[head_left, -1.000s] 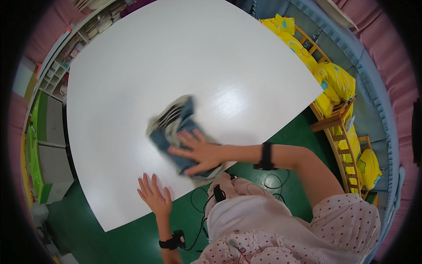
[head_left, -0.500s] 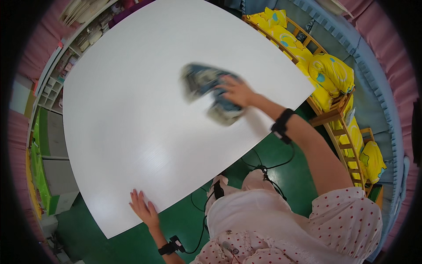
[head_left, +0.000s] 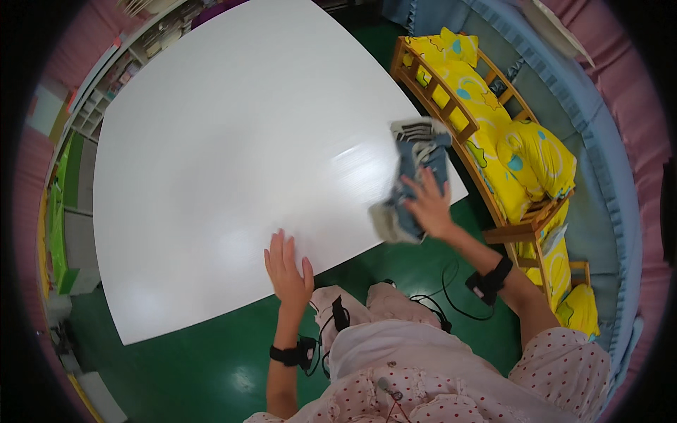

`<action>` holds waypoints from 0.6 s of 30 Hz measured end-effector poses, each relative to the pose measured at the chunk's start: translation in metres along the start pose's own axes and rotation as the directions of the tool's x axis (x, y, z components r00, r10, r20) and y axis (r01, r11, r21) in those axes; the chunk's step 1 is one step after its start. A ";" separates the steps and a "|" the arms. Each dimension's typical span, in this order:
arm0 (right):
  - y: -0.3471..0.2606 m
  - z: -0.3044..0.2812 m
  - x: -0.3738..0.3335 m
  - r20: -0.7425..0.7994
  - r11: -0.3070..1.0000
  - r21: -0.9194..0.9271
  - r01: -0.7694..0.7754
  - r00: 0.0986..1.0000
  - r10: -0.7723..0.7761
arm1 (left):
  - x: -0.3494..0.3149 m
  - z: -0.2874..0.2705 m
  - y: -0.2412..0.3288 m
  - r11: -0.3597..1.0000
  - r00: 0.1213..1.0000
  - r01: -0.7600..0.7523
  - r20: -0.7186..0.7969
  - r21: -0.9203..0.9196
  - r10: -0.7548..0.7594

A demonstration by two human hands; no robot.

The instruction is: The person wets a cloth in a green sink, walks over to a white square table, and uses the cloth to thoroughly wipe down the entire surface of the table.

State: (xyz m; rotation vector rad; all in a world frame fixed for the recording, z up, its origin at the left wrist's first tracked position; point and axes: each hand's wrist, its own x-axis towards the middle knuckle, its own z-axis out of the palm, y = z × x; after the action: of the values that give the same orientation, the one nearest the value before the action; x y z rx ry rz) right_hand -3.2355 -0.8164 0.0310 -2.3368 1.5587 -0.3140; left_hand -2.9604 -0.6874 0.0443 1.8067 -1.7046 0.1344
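My right hand (head_left: 428, 204) presses down on a blue and grey cloth (head_left: 414, 168) at the right corner of the white table (head_left: 233, 148). Part of the cloth hangs over the table's near edge. Its fingers are spread over the fabric. Flat on the table's near edge rests my left hand (head_left: 288, 271), fingers apart and holding nothing. Both wrists wear black bands.
A wooden cot with yellow bedding (head_left: 493, 134) stands just right of the table. Shelves (head_left: 106, 84) line the far left wall. Black cables (head_left: 437, 303) lie on the green floor near my lap. Blue padding (head_left: 606, 183) runs along the right side.
My right hand has swept the cloth from the table's middle to the far right and then back toward the near right corner. My left hand has slid right along the near edge.
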 end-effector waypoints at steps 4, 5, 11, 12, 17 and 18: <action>-0.067 -0.007 0.023 0.287 0.851 0.089 0.518 0.804 -0.520 | 0.004 0.009 -0.002 0.980 0.995 0.094 0.003 0.175 -0.096; -0.076 -0.010 0.032 0.342 0.804 0.074 0.589 0.743 -0.576 | 0.010 0.004 0.008 0.980 0.993 0.090 0.057 0.176 -0.101; -0.034 -0.014 0.097 0.382 0.692 0.227 0.685 0.591 -0.710 | 0.011 0.006 0.008 0.971 0.977 0.152 0.121 0.186 -0.176; -0.012 -0.020 0.108 0.378 0.738 0.184 0.650 0.646 -0.663 | 0.014 0.008 0.011 0.970 0.978 0.158 0.108 0.187 -0.180; 0.084 -0.060 0.169 0.321 0.855 0.048 0.517 0.802 -0.503 | 0.014 0.007 0.012 0.954 0.961 0.161 0.180 0.252 -0.210; 0.096 -0.067 0.180 0.315 0.852 0.040 0.521 0.803 -0.506 | 0.012 0.006 0.015 0.954 0.961 0.158 0.181 0.254 -0.208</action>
State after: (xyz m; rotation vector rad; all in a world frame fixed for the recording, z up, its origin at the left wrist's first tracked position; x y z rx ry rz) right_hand -3.2723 -1.0263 0.0585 -2.6577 0.7711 -0.0105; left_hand -2.9741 -0.7003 0.0510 2.2151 -1.7064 0.0767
